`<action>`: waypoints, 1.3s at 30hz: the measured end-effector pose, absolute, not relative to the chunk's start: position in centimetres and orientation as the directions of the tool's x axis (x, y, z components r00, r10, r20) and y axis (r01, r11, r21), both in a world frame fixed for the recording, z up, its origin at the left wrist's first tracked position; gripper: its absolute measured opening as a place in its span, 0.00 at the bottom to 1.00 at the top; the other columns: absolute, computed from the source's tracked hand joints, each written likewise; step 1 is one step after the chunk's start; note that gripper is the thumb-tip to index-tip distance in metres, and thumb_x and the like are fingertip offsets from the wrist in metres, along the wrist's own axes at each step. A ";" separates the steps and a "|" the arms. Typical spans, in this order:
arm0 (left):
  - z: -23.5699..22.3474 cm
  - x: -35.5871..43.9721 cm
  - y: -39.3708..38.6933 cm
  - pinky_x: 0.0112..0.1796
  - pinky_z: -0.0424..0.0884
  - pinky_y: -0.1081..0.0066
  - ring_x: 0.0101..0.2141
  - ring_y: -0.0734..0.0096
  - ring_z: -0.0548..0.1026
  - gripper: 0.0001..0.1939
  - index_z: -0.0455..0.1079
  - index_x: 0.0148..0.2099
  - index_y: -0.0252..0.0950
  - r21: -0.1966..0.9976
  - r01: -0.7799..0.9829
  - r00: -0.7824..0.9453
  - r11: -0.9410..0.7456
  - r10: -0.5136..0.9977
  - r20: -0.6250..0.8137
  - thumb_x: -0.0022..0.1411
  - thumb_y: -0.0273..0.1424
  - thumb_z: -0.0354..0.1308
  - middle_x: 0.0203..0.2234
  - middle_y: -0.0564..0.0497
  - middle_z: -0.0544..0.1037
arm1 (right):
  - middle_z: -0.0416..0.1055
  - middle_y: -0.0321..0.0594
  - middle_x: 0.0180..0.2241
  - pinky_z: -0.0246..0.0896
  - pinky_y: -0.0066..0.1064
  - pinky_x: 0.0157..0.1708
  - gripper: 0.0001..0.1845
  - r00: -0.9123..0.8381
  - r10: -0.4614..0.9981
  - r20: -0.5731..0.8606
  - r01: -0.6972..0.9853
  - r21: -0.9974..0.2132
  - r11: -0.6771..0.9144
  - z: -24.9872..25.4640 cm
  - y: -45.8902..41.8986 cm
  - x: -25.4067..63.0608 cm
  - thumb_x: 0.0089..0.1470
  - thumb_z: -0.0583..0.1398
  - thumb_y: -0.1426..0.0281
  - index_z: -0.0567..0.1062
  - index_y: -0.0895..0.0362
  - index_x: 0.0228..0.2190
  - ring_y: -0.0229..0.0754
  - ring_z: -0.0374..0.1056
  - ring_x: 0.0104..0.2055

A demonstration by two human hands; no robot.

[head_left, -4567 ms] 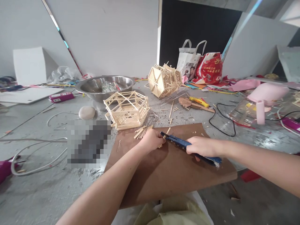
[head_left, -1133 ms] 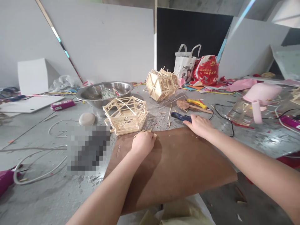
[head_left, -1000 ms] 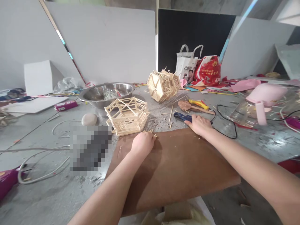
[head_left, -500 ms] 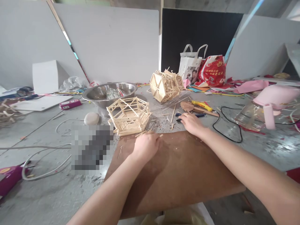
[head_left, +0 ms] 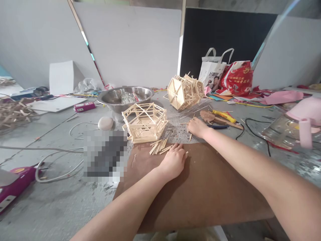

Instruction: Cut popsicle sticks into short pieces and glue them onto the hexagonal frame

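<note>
My left hand [head_left: 174,161] rests on the brown board [head_left: 208,187], fingers curled, with the pale end of a short wooden stick showing beyond them. Just left of it lies a small pile of cut sticks [head_left: 158,146]. Behind the pile stands a six-sided open frame of thin sticks [head_left: 145,124]. Past the board's far edge, my right hand [head_left: 197,128] reaches down to the table. Its fingers are closed over a thin wooden stick [head_left: 191,137]; the fingertips are partly hidden. A dark blue-handled tool [head_left: 217,127] lies to the right of that hand.
Behind are a metal basin [head_left: 112,100] and a larger stick lantern-like structure [head_left: 182,93]. Yellow-handled pliers [head_left: 225,116] and a clear jug with pink lid [head_left: 283,132] sit right. A white cable [head_left: 60,180], blurred patch and purple power strip [head_left: 22,184] are left.
The view has turned a little left. My left hand has moved right, uncovering the pile of sticks. My right hand has shifted left from beside the dark tool to the loose stick.
</note>
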State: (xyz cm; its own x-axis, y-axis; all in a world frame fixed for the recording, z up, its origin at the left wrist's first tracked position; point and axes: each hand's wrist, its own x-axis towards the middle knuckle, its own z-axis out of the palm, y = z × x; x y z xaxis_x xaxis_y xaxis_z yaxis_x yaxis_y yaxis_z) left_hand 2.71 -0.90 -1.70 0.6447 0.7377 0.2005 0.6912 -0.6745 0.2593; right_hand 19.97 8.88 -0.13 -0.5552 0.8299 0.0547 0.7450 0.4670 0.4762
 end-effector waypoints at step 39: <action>-0.4 1.5 0.4 0.23 0.60 0.78 0.19 0.83 0.64 0.11 0.67 0.26 0.29 0.918 -0.217 0.479 0.333 0.855 -0.197 0.44 0.34 0.59 0.17 0.54 0.66 | 0.70 0.39 0.31 0.56 0.28 0.35 0.10 -0.750 0.353 0.559 0.533 0.195 0.824 -0.5 -0.6 17.6 0.51 0.50 0.72 0.69 0.56 0.34 0.36 0.62 0.34</action>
